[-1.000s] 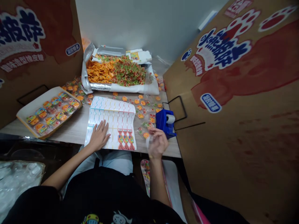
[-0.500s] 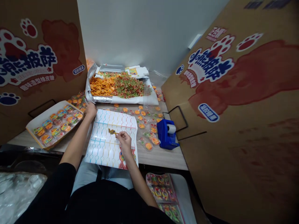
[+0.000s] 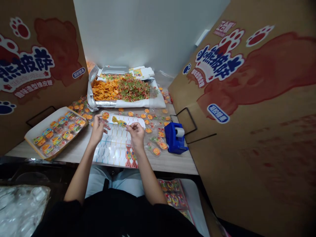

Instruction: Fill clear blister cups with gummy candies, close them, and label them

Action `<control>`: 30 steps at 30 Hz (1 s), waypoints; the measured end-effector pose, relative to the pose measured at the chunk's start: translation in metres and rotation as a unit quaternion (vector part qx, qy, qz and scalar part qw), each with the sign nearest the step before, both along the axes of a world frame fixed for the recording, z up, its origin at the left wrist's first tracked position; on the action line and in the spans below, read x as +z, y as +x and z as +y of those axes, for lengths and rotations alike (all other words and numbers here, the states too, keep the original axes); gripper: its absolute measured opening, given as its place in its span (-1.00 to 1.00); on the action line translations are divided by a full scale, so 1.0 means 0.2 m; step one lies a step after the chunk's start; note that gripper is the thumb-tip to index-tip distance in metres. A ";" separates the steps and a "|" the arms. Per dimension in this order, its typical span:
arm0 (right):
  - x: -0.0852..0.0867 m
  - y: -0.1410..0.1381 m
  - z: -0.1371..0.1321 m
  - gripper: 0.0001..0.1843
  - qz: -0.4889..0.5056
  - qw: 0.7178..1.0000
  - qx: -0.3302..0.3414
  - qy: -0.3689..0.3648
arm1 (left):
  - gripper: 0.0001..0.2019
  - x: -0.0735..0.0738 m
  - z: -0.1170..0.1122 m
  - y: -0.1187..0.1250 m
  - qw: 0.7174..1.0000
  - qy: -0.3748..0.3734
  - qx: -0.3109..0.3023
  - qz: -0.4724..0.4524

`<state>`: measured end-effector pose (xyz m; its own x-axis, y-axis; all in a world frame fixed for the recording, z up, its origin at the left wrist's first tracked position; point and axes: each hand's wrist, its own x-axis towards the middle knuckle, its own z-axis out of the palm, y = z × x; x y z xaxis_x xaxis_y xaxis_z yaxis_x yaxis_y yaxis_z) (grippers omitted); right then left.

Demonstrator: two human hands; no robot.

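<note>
My left hand [image 3: 97,126] and my right hand [image 3: 136,131] hold a clear strip of candy packets [image 3: 115,119] stretched between them, just above the white card with wavy coloured lines [image 3: 116,144]. The left hand pinches the end with an orange candy, the right pinches the other end. Both hands are closed on the strip. The card lies flat at the table's front edge, with several printed figures at its lower right.
A tray of packed candies [image 3: 53,131] sits left. A blue tape dispenser [image 3: 175,137] stands right. Loose candy packets [image 3: 155,131] lie between them. A heap of orange and green candies [image 3: 120,89] lies behind. Printed cardboard walls [image 3: 247,98] close both sides.
My left hand came back from the tray side with a candy strip. My right hand rose from the card to take the strip's other end.
</note>
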<state>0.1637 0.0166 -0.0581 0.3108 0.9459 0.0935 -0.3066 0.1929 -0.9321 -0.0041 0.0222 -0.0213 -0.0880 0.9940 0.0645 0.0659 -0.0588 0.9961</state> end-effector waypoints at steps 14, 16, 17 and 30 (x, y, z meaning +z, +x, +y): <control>0.22 -0.06 -0.15 -0.53 -0.118 0.993 0.001 0.006 | -0.52 0.10 -0.23 0.23 0.991 0.012 -0.048 -0.126; 0.22 -0.07 -0.16 -0.57 -0.116 0.993 0.003 0.000 | -0.50 0.09 -0.24 0.23 0.993 0.017 -0.022 -0.115; 0.22 -0.07 -0.16 -0.58 -0.112 0.994 0.003 0.002 | -0.50 0.09 -0.24 0.23 0.994 0.021 -0.007 -0.109; 0.20 -0.07 -0.27 -0.84 -0.117 0.989 0.002 0.085 | -0.75 0.07 -0.29 0.21 0.969 0.178 0.118 0.122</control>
